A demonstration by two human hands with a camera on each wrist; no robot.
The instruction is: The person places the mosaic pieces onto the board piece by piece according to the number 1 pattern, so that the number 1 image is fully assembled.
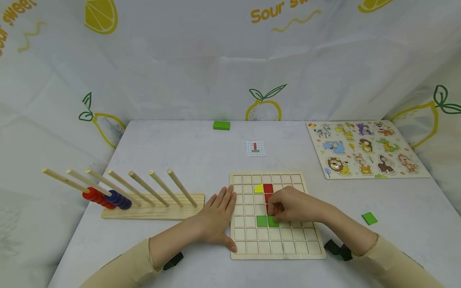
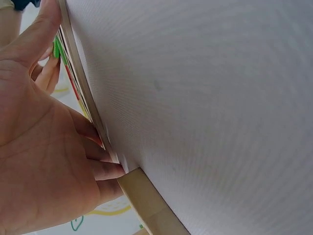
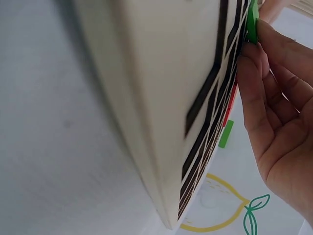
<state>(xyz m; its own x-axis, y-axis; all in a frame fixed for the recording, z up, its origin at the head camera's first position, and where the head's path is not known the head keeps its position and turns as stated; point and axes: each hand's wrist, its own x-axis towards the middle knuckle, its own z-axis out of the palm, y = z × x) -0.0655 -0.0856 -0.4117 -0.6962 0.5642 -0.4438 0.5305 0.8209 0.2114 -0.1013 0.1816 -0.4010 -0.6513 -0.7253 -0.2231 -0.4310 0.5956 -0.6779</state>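
Observation:
A wooden grid board [image 1: 252,248] lies on the white table. My left hand [image 1: 217,218] rests flat along its left edge, fingers straight and thumb near the lower left corner. My right hand [image 1: 289,204] pinches a green square tile [image 1: 273,221] at a cell right of another green tile [image 1: 262,221]; in the right wrist view this tile [image 3: 252,22] is tilted between thumb and fingers. Above, a column of red tiles [image 1: 268,188] runs down the board, its lower part partly hidden by the right hand. Left of its top sits a yellow rounded piece [image 1: 259,189].
A peg counting frame [image 1: 153,212] with red and blue rings stands at left. Behind the board lie a small pattern card [image 1: 255,149] and a green block or stack [image 1: 221,125]. An animal puzzle [image 1: 367,152] lies back right, a loose green tile [image 1: 369,218] nearer the right arm.

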